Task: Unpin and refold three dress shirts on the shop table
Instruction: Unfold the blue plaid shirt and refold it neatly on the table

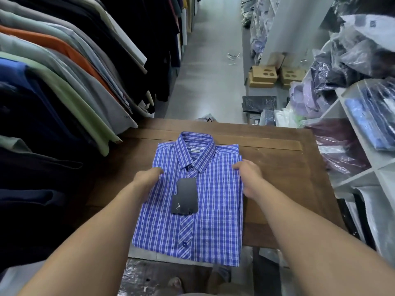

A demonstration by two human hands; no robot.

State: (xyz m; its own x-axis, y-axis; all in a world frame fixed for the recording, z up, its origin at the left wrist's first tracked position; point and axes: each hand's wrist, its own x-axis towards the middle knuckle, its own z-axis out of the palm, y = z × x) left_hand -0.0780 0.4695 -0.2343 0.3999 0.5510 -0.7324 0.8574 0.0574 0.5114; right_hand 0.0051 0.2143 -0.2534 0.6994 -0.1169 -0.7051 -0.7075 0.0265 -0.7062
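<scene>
No word or number could be read with certainty. A small white label (195,150) sat inside the collar of the blue checked shirt (213,210), in the middle of the frame. It carried one short line of dark print, too small to make out. Just below the collar, a black hang tag (185,196) lay on the shirt front. Near the tag's lower left corner stood a thin, pale, script-like mark, which was illegible. At the centre left of the frame, the lower edge of a grey hanging garment (119,107) bore a few tiny dark characters, too blurred to read.
</scene>
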